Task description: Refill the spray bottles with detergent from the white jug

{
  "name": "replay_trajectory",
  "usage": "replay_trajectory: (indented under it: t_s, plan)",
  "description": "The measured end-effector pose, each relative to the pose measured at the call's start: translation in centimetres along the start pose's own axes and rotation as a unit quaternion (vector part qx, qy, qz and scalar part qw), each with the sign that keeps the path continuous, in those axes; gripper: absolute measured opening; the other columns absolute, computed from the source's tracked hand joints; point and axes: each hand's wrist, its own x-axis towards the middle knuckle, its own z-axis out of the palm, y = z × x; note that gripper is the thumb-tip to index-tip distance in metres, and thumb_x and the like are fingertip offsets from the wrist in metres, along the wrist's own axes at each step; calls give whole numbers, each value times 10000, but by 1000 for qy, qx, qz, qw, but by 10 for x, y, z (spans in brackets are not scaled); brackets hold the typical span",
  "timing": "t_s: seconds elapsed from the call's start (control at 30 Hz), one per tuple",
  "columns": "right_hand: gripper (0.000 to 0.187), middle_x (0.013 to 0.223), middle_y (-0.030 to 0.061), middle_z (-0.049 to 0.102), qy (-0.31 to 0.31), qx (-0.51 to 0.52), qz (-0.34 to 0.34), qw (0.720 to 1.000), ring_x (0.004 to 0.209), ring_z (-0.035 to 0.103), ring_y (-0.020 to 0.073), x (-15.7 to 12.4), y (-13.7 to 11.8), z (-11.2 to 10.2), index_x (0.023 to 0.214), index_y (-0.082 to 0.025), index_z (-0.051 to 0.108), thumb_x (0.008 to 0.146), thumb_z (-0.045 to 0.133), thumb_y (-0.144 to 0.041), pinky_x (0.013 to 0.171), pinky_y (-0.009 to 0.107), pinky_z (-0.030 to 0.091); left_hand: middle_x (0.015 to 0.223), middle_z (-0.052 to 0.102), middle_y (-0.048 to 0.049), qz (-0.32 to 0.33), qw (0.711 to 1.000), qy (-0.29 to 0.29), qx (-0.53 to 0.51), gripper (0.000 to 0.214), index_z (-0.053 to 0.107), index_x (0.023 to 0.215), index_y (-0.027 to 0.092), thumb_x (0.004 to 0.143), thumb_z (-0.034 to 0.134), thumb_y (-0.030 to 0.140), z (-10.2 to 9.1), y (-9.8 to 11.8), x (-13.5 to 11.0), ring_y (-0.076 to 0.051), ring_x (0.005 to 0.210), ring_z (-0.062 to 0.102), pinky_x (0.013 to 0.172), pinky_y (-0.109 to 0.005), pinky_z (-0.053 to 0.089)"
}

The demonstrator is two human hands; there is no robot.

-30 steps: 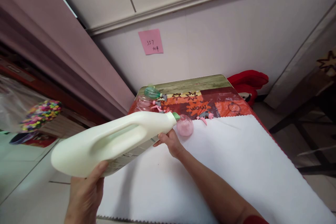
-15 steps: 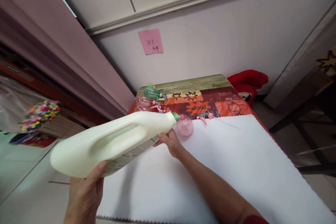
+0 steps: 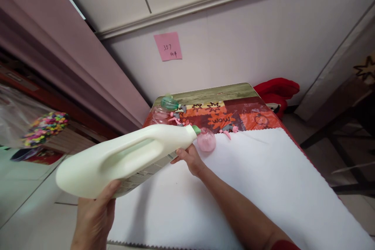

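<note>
Both hands hold a large pale jug (image 3: 129,156) with a built-in handle, tilted so its green spout (image 3: 196,129) points right and meets the top of a pink see-through bottle (image 3: 206,140). My left hand (image 3: 98,207) grips the underside near the jug's base, thumb on its side. Below the neck, my right hand (image 3: 189,158) is closed on the jug's labelled side; some of its fingers are hidden behind it. The pink bottle stands on the white cloth (image 3: 234,175). Whether liquid flows from the spout cannot be made out.
Behind the bottle lie pink-and-grey spray heads (image 3: 229,129) and a green see-through bottle (image 3: 170,103), with another clear pinkish bottle (image 3: 159,115) beside it. A pink note (image 3: 168,46) is stuck on the wall. A red plush item (image 3: 277,90) sits beyond the table's right corner.
</note>
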Motion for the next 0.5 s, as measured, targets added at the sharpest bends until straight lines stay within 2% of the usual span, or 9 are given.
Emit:
replay_trajectory:
  t_s: [0.2, 0.5]
  plan:
    - [693, 1076, 109, 727, 3, 0, 2, 1000, 862, 692, 212, 1, 3, -1, 1217, -153, 649, 705, 819, -587, 608, 319, 642, 1266, 716, -25, 2, 1000, 2, -10, 674, 724, 1127, 275, 497, 950, 357, 0, -2, 1, -340, 1327, 569, 1170, -528, 358]
    - [672, 1069, 98, 726, -2, 3, 1, 1000, 860, 689, 204, 1, 1, -1, 1198, -164, 660, 702, 825, -585, 607, 302, 638, 1291, 707, -10, -2, 1000, 9, -15, 631, 732, 1104, 282, 511, 944, 331, -4, -6, 1, -311, 1323, 575, 1163, -473, 391]
